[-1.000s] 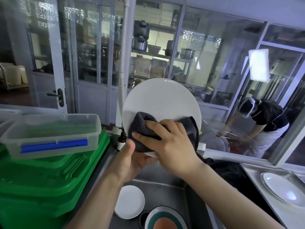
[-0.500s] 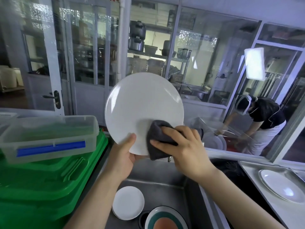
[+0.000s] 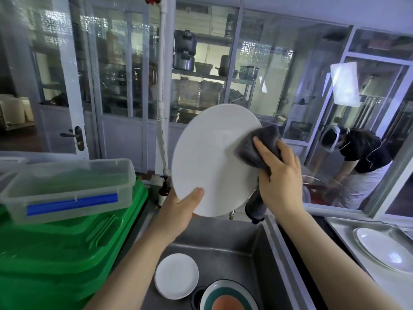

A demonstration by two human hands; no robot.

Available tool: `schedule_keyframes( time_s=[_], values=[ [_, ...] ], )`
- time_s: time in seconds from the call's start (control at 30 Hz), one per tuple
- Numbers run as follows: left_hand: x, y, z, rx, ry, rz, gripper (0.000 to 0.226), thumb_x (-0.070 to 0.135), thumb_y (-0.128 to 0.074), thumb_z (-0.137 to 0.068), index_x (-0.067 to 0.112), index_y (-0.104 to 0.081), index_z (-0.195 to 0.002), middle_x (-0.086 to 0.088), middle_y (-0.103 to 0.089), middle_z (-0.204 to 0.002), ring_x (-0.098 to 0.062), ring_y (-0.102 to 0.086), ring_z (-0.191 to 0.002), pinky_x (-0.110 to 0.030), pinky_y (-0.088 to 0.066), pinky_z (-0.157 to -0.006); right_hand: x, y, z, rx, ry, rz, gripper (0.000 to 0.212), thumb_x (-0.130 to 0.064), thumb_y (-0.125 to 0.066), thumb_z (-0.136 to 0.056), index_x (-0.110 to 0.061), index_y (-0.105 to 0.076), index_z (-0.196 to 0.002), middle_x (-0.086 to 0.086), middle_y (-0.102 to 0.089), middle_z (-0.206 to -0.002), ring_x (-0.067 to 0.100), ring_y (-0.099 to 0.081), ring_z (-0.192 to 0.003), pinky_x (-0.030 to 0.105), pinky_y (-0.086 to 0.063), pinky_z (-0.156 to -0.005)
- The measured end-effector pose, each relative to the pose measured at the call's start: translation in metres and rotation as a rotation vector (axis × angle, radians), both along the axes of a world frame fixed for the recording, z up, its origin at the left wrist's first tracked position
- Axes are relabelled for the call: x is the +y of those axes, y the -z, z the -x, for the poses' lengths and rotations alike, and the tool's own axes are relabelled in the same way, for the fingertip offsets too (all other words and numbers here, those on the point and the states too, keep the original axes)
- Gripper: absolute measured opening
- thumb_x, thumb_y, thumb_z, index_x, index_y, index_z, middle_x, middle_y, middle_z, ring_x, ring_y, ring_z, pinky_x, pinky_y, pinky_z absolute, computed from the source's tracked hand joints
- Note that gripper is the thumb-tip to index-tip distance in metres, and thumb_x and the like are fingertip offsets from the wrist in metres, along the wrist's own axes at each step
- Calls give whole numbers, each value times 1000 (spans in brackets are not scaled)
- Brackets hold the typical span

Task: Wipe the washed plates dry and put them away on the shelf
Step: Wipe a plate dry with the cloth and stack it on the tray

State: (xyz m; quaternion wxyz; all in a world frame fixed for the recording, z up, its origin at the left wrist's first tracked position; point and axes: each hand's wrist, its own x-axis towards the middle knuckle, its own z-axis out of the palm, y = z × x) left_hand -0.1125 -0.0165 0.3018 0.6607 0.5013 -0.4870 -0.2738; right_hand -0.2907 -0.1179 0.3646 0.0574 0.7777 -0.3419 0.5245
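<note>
Head view: left hand (image 3: 178, 212) grips white plate (image 3: 212, 159) by its lower edge, thumb on the face, plate upright above the sink (image 3: 225, 247). Right hand (image 3: 280, 177) curls around grey cloth (image 3: 259, 145), pressing it on the plate's right side.

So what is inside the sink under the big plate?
In the sink lie a small white plate and, beside it, a bowl with a teal rim, cut off by the picture's edge. What lies under them is covered.
</note>
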Motion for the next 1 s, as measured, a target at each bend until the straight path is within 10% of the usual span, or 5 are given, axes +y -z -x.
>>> schedule_keyframes(
  time_s=[0.27, 0.43, 0.67, 0.8, 1.0],
  values=[
    [-9, 2, 2, -572, -180, 66, 32, 27, -50, -97, 32, -47, -128, 1, -68, -88, -24, -65, -83, -26, -53, -69, 14, -9, -14, -500, -475, -691, 18, -20, -53, -97, -15, -61, -112, -8, -68, -89, 16, -62, -85, 32, -53, -71],
    [-8, 1, -2, -1005, -293, 174, 65, -3, -65, -69, 31, -41, -119, -4, -69, -90, -33, -63, -64, -29, -40, -45, 20, -18, -11, -827, -852, -1187, 79, -70, -52, -66, -8, -61, -115, 15, -65, -103, 29, -64, -98, 38, -49, -89],
    [-16, 14, -10, -1026, -419, 123, 81, -17, -71, -60, 17, -50, -130, -17, -47, -145, -42, -59, -116, -55, -57, -81, 16, -4, 4, -882, -756, -1343, 24, -20, -58, -85, -6, -66, -103, 15, -74, -90, 31, -72, -76, 40, -54, -68],
    [-23, 21, -15, -422, -302, 33, 71, -6, -65, -83, 23, -41, -144, -4, -37, -153, -19, -35, -141, -39, -35, -112, 13, 8, 5, -959, -734, -1326, 58, -22, -72, -66, -7, -60, -121, 19, -70, -109, 40, -67, -96, 51, -56, -78],
    [-11, 19, -24, 903, 293, -80, 46, 51, -43, -94, 20, -78, -94, -5, -74, -89, -18, -71, -73, -28, -59, -54, 9, 18, 6, -927, -828, -1340, 41, -28, -72, -65, -7, -73, -100, 19, -72, -102, 34, -71, -85, 42, -60, -67]
  ],
)
